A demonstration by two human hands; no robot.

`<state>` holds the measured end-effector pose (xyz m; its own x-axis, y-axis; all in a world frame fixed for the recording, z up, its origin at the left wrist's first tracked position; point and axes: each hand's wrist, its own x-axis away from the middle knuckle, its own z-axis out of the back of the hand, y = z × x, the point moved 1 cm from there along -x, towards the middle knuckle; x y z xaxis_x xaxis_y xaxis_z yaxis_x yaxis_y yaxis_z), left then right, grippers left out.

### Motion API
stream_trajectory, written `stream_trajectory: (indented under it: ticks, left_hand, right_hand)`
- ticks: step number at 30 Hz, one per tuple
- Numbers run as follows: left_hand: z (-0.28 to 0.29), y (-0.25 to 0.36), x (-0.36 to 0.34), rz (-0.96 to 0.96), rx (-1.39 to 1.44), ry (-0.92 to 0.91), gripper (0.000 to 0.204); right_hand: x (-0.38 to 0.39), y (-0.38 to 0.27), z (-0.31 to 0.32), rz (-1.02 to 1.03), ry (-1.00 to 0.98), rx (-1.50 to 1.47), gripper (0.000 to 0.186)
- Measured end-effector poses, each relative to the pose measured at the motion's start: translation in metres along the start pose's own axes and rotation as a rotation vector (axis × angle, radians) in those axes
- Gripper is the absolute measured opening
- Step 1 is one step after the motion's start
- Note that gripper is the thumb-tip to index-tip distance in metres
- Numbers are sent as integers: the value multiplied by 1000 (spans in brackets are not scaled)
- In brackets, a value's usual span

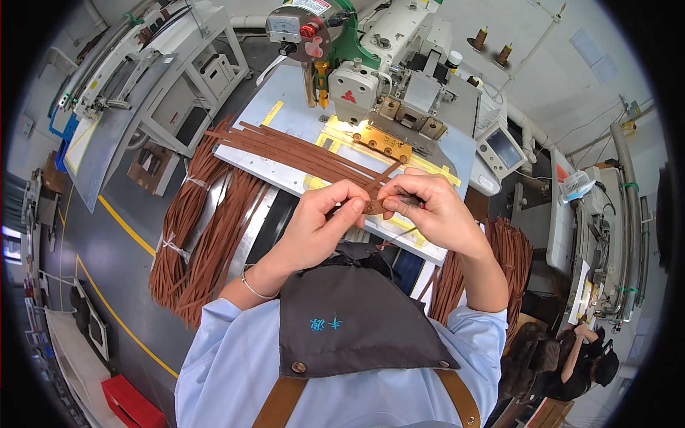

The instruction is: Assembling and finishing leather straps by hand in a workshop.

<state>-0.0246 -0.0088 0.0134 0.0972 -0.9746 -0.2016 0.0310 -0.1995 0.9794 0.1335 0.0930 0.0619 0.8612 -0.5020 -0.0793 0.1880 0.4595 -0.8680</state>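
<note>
Between my two hands, just in front of the sewing machine, is the end of a brown strap (372, 207) with a small round mark on it. My left hand (330, 214) pinches its left side between thumb and fingers. Gripping the right side is my right hand (434, 208), which also has a thin dark tool tucked in it; its kind is hard to tell. Several long brown straps (292, 153) lie side by side on the worktable (250, 162), running up to my hands. Beyond them sits a brass-coloured clamp plate (385, 143) under the machine head (354, 89).
Thick bundles of brown straps (187, 214) hang over the table's left edge, tied with white strips. More straps (508, 250) hang at the right. A control screen (501, 148) stands right of the machine. Another person (589, 364) works at the far right.
</note>
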Motion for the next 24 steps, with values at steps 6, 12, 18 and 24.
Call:
stream_trajectory:
  ticks: [6,12,18,24]
  left_hand:
    - [-5,10,-7,-140,-268,-12,6]
    - [0,15,-5,233,102,-160,10]
    - [1,14,-5,223,236,-180,16]
    - [-1,19,-4,140,153,-155,16]
  right_hand:
    - [-2,-1,1,15,-18,246,6]
    - [-4,5,6,-14,-92,106,6]
    - [-2,2,7,92,13,69,12]
    - [13,-6,-11,475,317,289,30]
